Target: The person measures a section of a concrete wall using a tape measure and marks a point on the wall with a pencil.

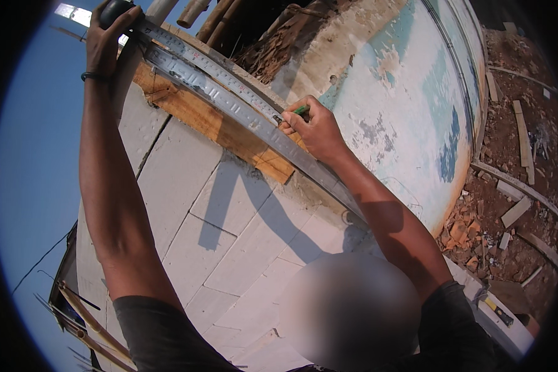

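Observation:
My left hand (108,31) is raised at the upper left, its fingers wrapped round the dark case of a tape measure (115,11). The pulled-out tape blade (198,61) slants down to the right, toward my right hand (313,127). That hand is closed in a pinch at the blade's lower end, with a small green stick (302,110), like a pencil or marker, between the fingers. Its exact kind is partly hidden. Just below the blade lies a long silver metal channel (229,108), along the top of the block wall. A wooden board (211,127) runs against the wall under it.
Pale wall blocks (180,167) fill the middle. A peeling white and blue wall (403,124) stands right of the channel. Rubble and planks (521,136) lie on the ground far right. A yellow-and-black handled tool (499,310) rests on a ledge. Bamboo poles (93,319) show lower left.

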A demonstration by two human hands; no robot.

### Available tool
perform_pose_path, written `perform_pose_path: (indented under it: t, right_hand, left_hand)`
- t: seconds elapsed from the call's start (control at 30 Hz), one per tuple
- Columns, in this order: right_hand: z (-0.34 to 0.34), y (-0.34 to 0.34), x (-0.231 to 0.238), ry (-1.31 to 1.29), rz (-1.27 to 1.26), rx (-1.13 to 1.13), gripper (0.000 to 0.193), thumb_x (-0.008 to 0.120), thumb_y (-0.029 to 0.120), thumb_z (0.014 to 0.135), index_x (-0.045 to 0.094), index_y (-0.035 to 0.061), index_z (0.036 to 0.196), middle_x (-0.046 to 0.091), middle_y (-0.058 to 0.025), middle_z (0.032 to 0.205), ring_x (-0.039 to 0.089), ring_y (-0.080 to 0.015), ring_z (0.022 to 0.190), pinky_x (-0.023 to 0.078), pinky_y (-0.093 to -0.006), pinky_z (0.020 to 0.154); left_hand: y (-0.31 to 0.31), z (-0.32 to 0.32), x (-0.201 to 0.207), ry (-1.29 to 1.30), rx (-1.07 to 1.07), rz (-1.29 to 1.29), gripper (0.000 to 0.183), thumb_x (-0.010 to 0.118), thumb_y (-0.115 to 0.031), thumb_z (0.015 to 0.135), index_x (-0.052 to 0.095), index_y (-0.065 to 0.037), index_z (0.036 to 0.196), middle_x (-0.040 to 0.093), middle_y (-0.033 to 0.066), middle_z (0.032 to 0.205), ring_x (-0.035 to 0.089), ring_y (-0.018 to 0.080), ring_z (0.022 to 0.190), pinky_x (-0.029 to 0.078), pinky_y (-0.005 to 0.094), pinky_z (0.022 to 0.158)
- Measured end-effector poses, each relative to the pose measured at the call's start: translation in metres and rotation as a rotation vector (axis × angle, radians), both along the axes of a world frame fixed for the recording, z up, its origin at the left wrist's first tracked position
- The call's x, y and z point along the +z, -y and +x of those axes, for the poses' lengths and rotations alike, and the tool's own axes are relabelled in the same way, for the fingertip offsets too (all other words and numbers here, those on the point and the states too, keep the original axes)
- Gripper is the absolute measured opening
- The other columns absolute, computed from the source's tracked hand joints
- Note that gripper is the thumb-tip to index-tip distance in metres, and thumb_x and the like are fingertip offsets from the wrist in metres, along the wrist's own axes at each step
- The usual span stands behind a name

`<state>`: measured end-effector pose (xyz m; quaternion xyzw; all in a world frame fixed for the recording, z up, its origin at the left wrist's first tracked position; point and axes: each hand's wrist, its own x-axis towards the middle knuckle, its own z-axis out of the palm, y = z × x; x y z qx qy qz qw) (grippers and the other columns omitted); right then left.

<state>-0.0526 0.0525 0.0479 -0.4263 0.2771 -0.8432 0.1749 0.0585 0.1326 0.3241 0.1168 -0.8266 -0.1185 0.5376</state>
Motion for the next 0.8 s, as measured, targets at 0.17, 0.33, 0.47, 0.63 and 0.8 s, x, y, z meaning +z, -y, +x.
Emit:
perform_pose_path:
  t: [0.17, 0.33, 0.47, 0.63, 0.8]
  right_hand:
    - [0.001, 0.003, -0.001, 0.035, -0.014, 0.007, 0.018, 0.062, 0.018, 0.093, 0.056, 0.0007, 0.097, 0.066, -0.0080, 0.080, 0.063, -0.0102, 0.072, 0.050, -0.0258, 0.067]
    - [-0.001, 0.000, 0.000, -0.009, 0.032, -0.017, 0.016, 0.061, 0.015, 0.094, 0.055, -0.0002, 0.098, 0.065, -0.0080, 0.082, 0.064, -0.0111, 0.074, 0.052, -0.0256, 0.070]
    - [0.000, -0.001, -0.003, -0.029, 0.073, -0.030, 0.017, 0.061, 0.014, 0.095, 0.055, -0.0012, 0.098, 0.065, -0.0082, 0.084, 0.064, -0.0119, 0.075, 0.053, -0.0263, 0.072]
    - [-0.003, -0.002, -0.002, -0.031, 0.057, -0.125, 0.018, 0.063, 0.016, 0.094, 0.058, 0.0007, 0.100, 0.063, -0.0054, 0.083, 0.063, -0.0114, 0.073, 0.051, -0.0251, 0.070]
    - [0.006, -0.014, 0.023, -0.064, -0.208, -0.472, 0.017, 0.065, 0.016, 0.092, 0.061, 0.0022, 0.100, 0.062, -0.0048, 0.087, 0.061, -0.0111, 0.072, 0.050, -0.0258, 0.067]
  left_hand:
    - [0.003, 0.001, 0.000, -0.002, -0.006, -0.009, 0.039, 0.068, -0.025, 0.085, 0.055, -0.006, 0.116, 0.059, 0.0133, 0.108, 0.060, 0.0207, 0.103, 0.051, 0.0342, 0.086]
    - [0.004, 0.003, 0.003, 0.021, -0.039, -0.020, 0.036, 0.066, -0.025, 0.086, 0.057, -0.004, 0.114, 0.061, 0.0131, 0.106, 0.061, 0.0199, 0.101, 0.051, 0.0329, 0.084]
    - [0.014, -0.001, 0.024, -0.023, 0.007, 0.149, 0.036, 0.067, -0.025, 0.085, 0.058, -0.004, 0.112, 0.063, 0.0128, 0.100, 0.062, 0.0190, 0.092, 0.052, 0.0318, 0.078]
    - [0.005, 0.003, 0.016, 0.046, 0.001, 0.062, 0.037, 0.069, -0.026, 0.084, 0.058, -0.004, 0.113, 0.063, 0.0132, 0.101, 0.063, 0.0204, 0.092, 0.053, 0.0326, 0.076]
    - [0.010, -0.001, 0.020, -0.021, 0.051, 0.084, 0.035, 0.069, -0.024, 0.084, 0.058, -0.003, 0.110, 0.063, 0.0137, 0.097, 0.063, 0.0212, 0.087, 0.053, 0.0344, 0.073]
